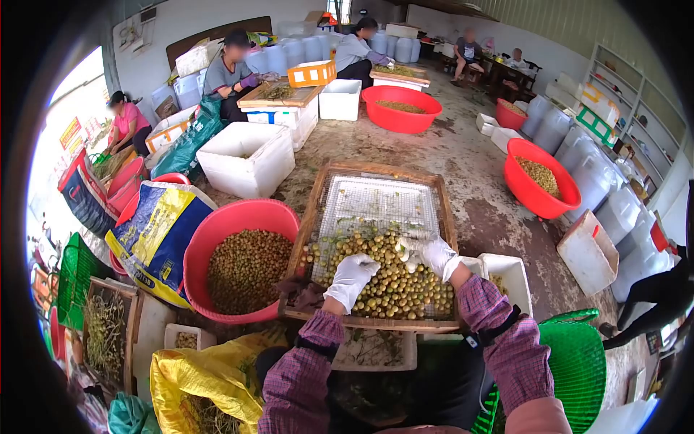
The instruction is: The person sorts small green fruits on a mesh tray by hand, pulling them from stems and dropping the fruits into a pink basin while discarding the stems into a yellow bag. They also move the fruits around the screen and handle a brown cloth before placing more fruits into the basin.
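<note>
A wood-framed wire-mesh tray [372, 189] lies before me, its near half covered with small round yellow-green fruits [394, 293] and bits of stem and leaf. My left hand [353, 281], in a white glove, is over the fruits left of the middle. Its fingers are curled together, and whatever is in them is hidden. Also gloved in white, my right hand [436, 257] reaches in from the right, with its fingers apart and touching the fruits. A dark cloth [302, 292] hangs at the tray's left corner.
Left of the tray stands a red tub [196, 249] of brownish fruits. A yellow sack [210, 372] is at front left, a green basket [575, 369] at right. White foam boxes [249, 163] and red basins [520, 173] stand around. Several people sit farther back; a dark-clothed leg [647, 296] shows right.
</note>
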`<state>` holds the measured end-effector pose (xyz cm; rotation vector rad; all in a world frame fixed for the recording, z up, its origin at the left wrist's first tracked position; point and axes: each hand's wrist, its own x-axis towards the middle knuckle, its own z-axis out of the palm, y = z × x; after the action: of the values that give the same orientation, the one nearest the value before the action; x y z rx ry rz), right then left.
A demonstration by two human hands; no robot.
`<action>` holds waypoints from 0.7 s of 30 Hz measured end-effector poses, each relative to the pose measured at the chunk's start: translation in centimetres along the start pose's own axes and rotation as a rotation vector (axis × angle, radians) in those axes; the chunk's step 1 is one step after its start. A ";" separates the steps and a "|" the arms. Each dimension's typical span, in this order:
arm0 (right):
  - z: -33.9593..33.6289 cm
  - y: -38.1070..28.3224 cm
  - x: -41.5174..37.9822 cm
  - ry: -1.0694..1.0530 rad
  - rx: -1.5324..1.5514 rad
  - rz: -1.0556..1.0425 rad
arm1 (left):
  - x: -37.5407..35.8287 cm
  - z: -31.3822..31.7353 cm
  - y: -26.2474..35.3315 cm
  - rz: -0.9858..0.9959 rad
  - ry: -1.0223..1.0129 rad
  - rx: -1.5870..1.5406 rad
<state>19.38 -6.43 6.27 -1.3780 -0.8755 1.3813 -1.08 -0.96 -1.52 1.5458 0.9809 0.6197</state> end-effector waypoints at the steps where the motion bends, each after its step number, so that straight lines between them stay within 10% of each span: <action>1: 0.6 -0.8 -0.8 0.007 -0.015 -0.008 | -0.4 -0.1 0.8 -0.034 -0.032 -0.183; 11: 3.6 0.9 0.3 0.020 -0.161 -0.081 | -2.6 -0.2 4.9 -0.070 -0.166 -0.699; 21: 4.9 1.1 1.1 -0.097 0.479 -0.063 | -3.3 -1.9 5.9 -0.004 -0.101 -1.124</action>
<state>14.52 -5.05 5.44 -0.9166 -0.5902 1.4985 -2.90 -2.81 4.98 0.5580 0.3924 0.8694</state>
